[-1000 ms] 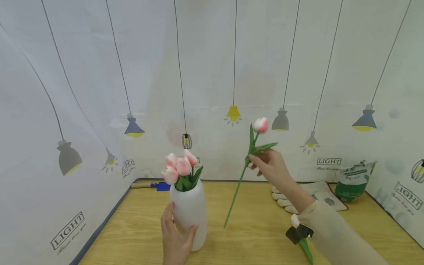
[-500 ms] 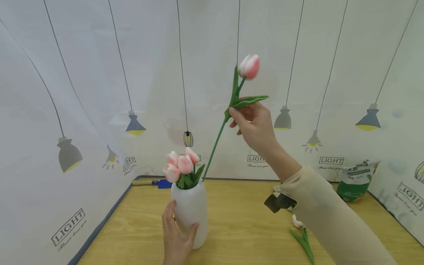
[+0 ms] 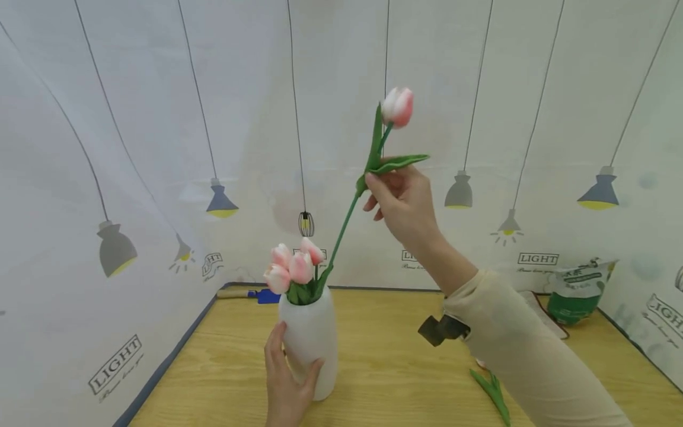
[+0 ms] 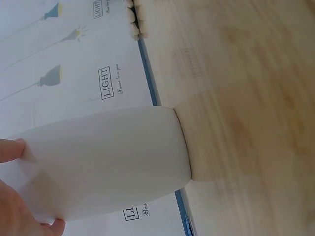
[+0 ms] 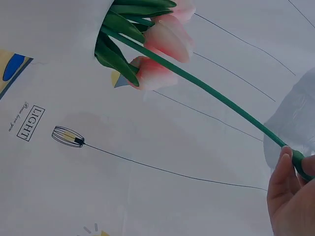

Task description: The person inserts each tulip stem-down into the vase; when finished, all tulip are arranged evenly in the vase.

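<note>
A white vase (image 3: 310,350) stands on the table, holding several pink-and-white tulips (image 3: 300,268) with green leaves. My left hand (image 3: 290,379) grips its lower side, thumb and fingers on either side; the left wrist view shows the vase's wall (image 4: 108,157) between them. Above and to the right, my right hand (image 3: 405,198) pinches one long-stemmed tulip (image 3: 397,108) just below its leaves. That flower leans to the right, and its stem (image 5: 197,86) runs down into the vase mouth among the other blooms in the right wrist view.
Another tulip (image 3: 493,396) lies on the table (image 3: 395,356) at the right, partly behind the right sleeve. A green-and-white bag (image 3: 578,293) stands at the back right. A blue trowel (image 3: 267,296) with a wooden handle lies at the back left. Printed cloth walls surround the table.
My right hand has raised the tulip and brought it left over the vase, and its stem end has gone into the mouth. The left hand keeps its hold.
</note>
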Tool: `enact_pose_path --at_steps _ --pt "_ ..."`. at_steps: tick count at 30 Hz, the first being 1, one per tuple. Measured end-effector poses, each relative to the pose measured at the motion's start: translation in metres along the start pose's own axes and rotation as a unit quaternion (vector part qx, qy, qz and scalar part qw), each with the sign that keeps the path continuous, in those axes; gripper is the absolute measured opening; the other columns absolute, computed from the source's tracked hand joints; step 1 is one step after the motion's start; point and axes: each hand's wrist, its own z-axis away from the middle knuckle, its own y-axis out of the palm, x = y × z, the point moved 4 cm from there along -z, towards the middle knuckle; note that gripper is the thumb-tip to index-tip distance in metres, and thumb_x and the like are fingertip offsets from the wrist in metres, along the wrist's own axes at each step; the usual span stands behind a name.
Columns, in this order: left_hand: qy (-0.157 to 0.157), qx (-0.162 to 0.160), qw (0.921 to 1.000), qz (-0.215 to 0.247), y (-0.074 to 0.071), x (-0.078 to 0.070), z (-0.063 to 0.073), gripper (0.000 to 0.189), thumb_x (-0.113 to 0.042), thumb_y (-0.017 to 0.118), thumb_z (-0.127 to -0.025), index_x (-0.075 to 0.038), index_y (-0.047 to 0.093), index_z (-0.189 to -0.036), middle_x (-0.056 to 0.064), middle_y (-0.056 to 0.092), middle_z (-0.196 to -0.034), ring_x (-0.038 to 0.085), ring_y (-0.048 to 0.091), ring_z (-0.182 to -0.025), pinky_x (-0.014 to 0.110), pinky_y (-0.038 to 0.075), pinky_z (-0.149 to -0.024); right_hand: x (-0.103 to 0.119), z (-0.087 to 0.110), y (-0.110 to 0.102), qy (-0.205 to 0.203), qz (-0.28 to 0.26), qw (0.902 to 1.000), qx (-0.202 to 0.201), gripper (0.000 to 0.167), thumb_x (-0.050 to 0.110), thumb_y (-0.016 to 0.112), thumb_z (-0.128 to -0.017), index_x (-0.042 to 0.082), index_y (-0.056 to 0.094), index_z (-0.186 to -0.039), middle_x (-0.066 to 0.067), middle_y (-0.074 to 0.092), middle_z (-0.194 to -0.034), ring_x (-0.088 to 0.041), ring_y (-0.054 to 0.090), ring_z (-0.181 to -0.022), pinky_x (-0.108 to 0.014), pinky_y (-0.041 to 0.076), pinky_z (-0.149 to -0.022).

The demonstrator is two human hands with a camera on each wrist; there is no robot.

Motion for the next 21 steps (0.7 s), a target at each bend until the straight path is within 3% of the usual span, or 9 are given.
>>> enact_pose_path --at_steps 7,13,16,21 --pt "-0.003 0.0 1.0 -0.002 0.0 -0.001 0.0 0.095 -0.006 0.079 -0.061 -0.004 0.022 -0.137 0.02 0.034 -0.128 0.029 0.037 -0.113 0.048 0.046 -0.073 -0.017 0.014 0.025 0.02 0.065 0.9941 0.084 0.015 0.007 0.053 -0.087 0.0 0.056 -0.099 -0.016 0.066 -0.084 -0.011 0.055 -0.052 -0.026 0.047 -0.045" --pt "-0.007 0.0 1.0 -0.004 -0.001 -0.002 -0.001 0.095 -0.006 0.079 -0.061 -0.004 0.022 -0.137 0.02 0.034 -0.128 0.03 0.038 -0.113 0.049 0.046 -0.073 -0.053 0.039 0.053 0.114 0.102 0.9707 0.185 0.018 0.013 0.057 -0.085 0.004 0.059 -0.101 -0.012 0.068 -0.088 -0.015 0.059 -0.056 -0.028 0.049 -0.046" --pt "-0.021 0.001 0.9998 -0.006 -0.001 -0.002 0.0 0.095 -0.007 0.079 -0.061 -0.005 0.022 -0.137 0.019 0.034 -0.128 0.03 0.038 -0.113 0.049 0.047 -0.074 -0.07 0.054 0.062 0.15 0.108 0.9611 0.205 0.017 0.016 0.06 -0.083 0.006 0.063 -0.097 -0.011 0.067 -0.086 -0.014 0.06 -0.055 -0.028 0.049 -0.046" --pt "-0.034 0.007 0.9993 -0.011 -0.001 -0.004 0.0 0.095 -0.008 0.079 -0.062 -0.007 0.022 -0.137 0.019 0.034 -0.128 0.031 0.039 -0.113 0.048 0.047 -0.074 -0.087 0.071 0.068 0.189 0.105 0.9559 0.199 0.02 0.017 0.06 -0.082 0.003 0.062 -0.094 -0.011 0.064 -0.086 -0.01 0.057 -0.051 -0.028 0.049 -0.045"
